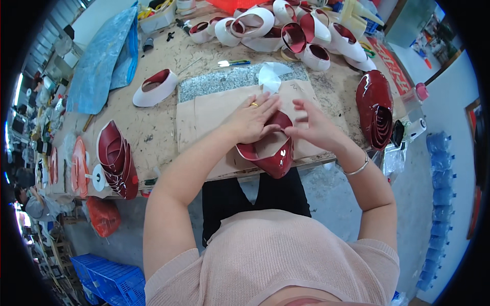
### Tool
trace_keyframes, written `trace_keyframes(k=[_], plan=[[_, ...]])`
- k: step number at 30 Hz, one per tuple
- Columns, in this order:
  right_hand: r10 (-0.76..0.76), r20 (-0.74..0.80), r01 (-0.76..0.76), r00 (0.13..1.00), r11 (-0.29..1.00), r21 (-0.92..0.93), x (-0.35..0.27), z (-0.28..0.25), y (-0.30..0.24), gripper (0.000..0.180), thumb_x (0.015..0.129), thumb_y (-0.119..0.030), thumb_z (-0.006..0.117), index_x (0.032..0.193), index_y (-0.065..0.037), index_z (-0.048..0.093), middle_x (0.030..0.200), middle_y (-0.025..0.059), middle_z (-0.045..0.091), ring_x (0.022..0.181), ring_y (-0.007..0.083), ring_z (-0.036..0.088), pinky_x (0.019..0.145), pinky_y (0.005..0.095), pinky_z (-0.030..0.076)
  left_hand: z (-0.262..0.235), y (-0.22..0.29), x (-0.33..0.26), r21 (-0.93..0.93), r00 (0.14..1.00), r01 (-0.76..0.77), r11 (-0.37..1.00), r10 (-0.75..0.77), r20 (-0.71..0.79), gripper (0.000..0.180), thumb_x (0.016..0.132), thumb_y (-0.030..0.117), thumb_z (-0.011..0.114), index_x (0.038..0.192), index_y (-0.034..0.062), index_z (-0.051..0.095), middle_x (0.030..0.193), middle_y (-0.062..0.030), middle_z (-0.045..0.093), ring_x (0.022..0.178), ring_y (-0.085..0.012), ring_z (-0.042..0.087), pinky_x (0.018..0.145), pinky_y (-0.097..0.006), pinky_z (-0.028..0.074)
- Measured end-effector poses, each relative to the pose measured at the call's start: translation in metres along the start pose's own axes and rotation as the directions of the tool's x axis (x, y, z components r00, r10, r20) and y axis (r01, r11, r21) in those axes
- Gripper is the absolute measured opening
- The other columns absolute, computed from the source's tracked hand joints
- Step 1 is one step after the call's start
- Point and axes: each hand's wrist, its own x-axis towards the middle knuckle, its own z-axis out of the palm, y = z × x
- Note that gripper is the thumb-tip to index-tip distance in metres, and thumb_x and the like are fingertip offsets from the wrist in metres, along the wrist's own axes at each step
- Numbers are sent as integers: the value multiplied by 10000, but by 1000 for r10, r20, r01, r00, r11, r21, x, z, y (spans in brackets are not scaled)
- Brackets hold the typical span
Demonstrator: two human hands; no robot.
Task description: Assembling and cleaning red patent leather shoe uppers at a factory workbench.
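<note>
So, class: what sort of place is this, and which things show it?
Probably a shoemaking workshop. Both hands work a glossy red shoe upper on a scuffed workbench; white-lined uppers are heaped at the back, and stacked red pieces lie to the left.

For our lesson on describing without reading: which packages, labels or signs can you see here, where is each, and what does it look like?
Red printed banner: lies on the table's far right edge, a long strip with pale lettering.
Blue plastic sheet: far left of the table, crumpled.
Wrapped bottle packs: stacked on the floor at right, blue-tinted.
Blue crate: floor, lower left.
</note>
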Motion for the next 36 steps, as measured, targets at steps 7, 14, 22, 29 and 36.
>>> trace_keyframes(k=[7, 14, 22, 29, 36], plan=[[-332, -3, 323, 943, 919, -227, 35, 21, -11, 538, 739, 19, 598, 1268, 16, 497, 1067, 226, 641, 965, 324, 646, 813, 370, 524, 2, 15, -67, 6, 871, 290, 957, -261, -417, 701, 926, 403, 512, 1478, 56, 256, 1551, -139, 207, 1435, -355, 163, 1149, -487, 107], [-896, 281, 723, 345, 63, -688, 36, 26, -40, 391, 812, -82, 547, 1200, -40, 571, 1234, 124, 577, 1140, 282, 551, 967, 397, 444, 5, 45, -102, 6, 968, 218, 976, -215, -127, 599, 938, 387, 489, 1427, 64, 368, 1499, -95, 342, 1408, -285, 269, 1131, -572, 102], [-576, 107, 358, 810, 341, -869, -2, 32, 43, 444, 881, -295, 563, 1264, -71, 551, 1313, 76, 537, 1233, 212, 488, 1117, 500, 204, 14, 41, -75, -142, 953, 119, 983, -153, -260, 692, 863, 501, 559, 1360, 32, 449, 1419, -108, 430, 1218, -355, 447, 1024, -549, 327], [-490, 8, 266, 872, 458, -848, -11, 31, 51, 461, 910, -403, 520, 1278, -129, 565, 1333, 18, 547, 1291, 216, 433, 1121, 498, 174, 9, 42, -85, -92, 965, 99, 991, -118, -234, 769, 796, 562, 621, 1358, 60, 466, 1461, -94, 398, 1236, -360, 431, 1038, -470, 340], [-525, -93, 237, 846, 526, -817, -14, 66, 40, 462, 887, -399, 562, 1246, -112, 595, 1323, 17, 552, 1346, 269, 363, 1126, 487, 160, 4, 52, -90, -85, 948, 84, 993, -106, -299, 752, 781, 564, 637, 1328, 68, 500, 1374, -95, 479, 1225, -321, 451, 995, -466, 370]])
